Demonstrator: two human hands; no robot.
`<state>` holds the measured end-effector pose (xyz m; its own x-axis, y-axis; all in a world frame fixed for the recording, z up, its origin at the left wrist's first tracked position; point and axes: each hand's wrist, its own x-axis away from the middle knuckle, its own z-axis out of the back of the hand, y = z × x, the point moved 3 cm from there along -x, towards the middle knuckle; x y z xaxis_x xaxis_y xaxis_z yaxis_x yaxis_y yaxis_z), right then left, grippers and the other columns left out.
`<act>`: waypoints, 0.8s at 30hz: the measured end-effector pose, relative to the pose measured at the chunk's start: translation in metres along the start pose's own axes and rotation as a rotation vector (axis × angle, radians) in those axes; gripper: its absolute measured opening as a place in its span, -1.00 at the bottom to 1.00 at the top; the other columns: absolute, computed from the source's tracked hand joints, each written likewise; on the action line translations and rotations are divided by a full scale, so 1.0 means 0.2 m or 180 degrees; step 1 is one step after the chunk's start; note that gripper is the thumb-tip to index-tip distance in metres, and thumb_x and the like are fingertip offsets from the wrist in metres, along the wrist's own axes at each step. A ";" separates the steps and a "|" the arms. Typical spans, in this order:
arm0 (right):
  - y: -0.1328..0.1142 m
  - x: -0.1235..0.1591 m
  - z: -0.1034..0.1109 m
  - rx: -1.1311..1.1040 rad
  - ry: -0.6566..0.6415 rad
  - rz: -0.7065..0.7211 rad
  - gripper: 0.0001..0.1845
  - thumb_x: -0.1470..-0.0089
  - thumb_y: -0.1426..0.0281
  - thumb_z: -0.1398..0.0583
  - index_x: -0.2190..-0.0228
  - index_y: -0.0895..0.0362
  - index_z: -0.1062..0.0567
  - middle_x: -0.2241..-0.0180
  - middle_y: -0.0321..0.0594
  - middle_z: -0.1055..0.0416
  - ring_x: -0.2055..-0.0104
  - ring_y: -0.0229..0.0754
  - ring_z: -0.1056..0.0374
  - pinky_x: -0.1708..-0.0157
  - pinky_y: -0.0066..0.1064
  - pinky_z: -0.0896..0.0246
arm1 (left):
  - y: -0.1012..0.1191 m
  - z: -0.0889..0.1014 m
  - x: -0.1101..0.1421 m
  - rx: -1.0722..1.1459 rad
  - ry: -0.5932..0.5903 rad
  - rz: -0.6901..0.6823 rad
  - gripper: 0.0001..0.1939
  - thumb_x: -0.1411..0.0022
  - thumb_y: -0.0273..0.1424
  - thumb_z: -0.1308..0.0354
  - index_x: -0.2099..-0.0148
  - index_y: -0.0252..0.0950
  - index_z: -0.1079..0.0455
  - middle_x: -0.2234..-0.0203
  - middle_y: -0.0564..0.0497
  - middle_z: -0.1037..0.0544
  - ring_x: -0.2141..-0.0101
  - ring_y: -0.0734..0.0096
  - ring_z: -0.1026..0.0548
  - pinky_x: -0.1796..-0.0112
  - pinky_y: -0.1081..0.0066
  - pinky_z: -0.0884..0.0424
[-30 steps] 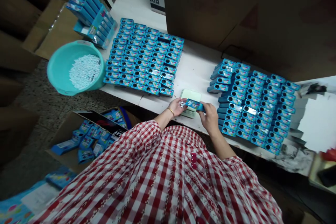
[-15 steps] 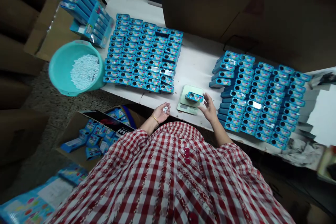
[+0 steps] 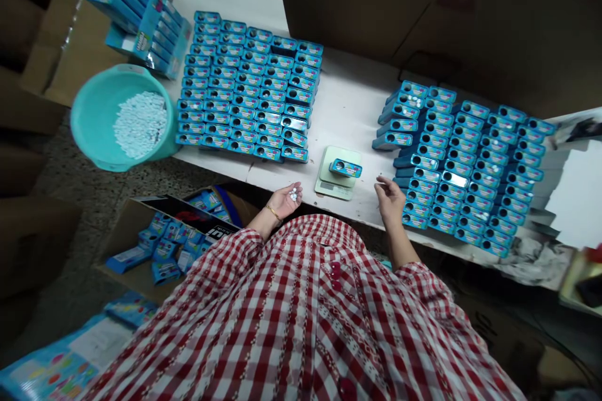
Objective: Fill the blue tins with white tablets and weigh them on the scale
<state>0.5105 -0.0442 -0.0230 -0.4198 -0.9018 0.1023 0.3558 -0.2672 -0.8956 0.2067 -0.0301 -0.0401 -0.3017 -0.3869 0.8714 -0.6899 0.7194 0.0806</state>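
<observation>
Several small white pellets (image 3: 293, 195) rest in my left hand (image 3: 284, 200), cupped palm up at the table's front edge, its fingers curled round them. To the right of it a pale green digital scale (image 3: 326, 188) lies on the table. One small blue box (image 3: 346, 168) stands upright on the scale, a dark round hole in its top. My right hand (image 3: 391, 198) hovers right of the scale, apart from the box, with fingers loosely bent and thumb apart; no object shows in it. Beside it stand rows of similar blue boxes (image 3: 444, 193).
More blue boxes (image 3: 244, 88) stand in rows on the left of the white table (image 3: 345, 100). A turquoise tub (image 3: 89, 119) of white pellets is beyond them. Below is a carton (image 3: 115, 232) with blue packs. A large brown carton (image 3: 357, 0) blocks the back.
My right hand has moved right, away from the box on the scale, and its fingers have bent in. The left hand still cups the pellets. The whole view has shifted slightly.
</observation>
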 end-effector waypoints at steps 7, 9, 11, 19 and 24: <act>-0.13 -0.06 -0.06 0.0338 -0.0441 0.0691 -0.48 0.11 0.22 -0.24 0.07 0.05 -0.34 0.09 -0.12 -0.31 0.16 -0.14 -0.31 0.18 -0.19 -0.29 | 0.01 0.02 -0.01 0.0000 -0.0014 -0.0159 -0.83 -0.15 -0.62 0.03 0.28 -0.44 -0.39 0.48 -0.10 -0.51 0.43 0.47 -0.50 0.41 0.51 -0.41; -0.15 -0.06 -0.09 0.0489 -0.0596 0.0867 -0.44 0.11 0.21 -0.24 0.03 0.04 -0.30 0.06 -0.10 -0.28 0.12 -0.11 -0.29 0.16 -0.17 -0.27 | 0.01 0.03 -0.01 -0.0034 -0.0032 -0.0217 -0.80 -0.12 -0.65 0.04 0.26 -0.44 -0.39 0.44 -0.13 -0.52 0.38 0.45 -0.51 0.37 0.49 -0.42; -0.15 -0.06 -0.12 0.0602 -0.0756 0.0950 -0.39 0.12 0.20 -0.24 0.00 0.03 -0.26 0.03 -0.09 -0.25 0.10 -0.09 -0.27 0.15 -0.16 -0.26 | 0.01 0.03 0.00 -0.0059 -0.0025 -0.0254 -0.78 -0.10 -0.67 0.03 0.25 -0.43 -0.40 0.42 -0.13 -0.53 0.36 0.45 -0.51 0.35 0.49 -0.42; -0.09 -0.11 -0.29 0.0449 -0.1011 0.0800 -0.47 0.07 0.22 -0.18 0.03 0.09 -0.26 0.06 -0.14 -0.30 0.12 -0.12 -0.27 0.12 -0.24 -0.22 | -0.01 -0.07 -0.01 0.0024 -0.0115 -0.0212 -0.82 -0.15 -0.60 0.03 0.30 -0.47 -0.40 0.43 -0.14 -0.54 0.36 0.39 -0.51 0.30 0.44 -0.44; -0.26 -0.08 -0.33 0.1004 -0.0946 0.1276 -0.62 -0.01 0.26 -0.10 0.10 0.09 -0.33 0.21 -0.16 -0.37 0.19 -0.08 -0.26 0.18 -0.23 -0.20 | 0.02 -0.20 -0.06 0.0126 -0.0165 -0.0244 -0.80 -0.19 -0.52 0.05 0.27 -0.48 -0.40 0.46 -0.15 -0.52 0.37 0.37 -0.51 0.32 0.42 -0.44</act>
<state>0.4440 0.0059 -0.0068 0.0343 -0.9976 -0.0599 0.6887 0.0670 -0.7220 0.2343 0.0015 -0.0314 -0.2798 -0.4701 0.8371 -0.7375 0.6635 0.1260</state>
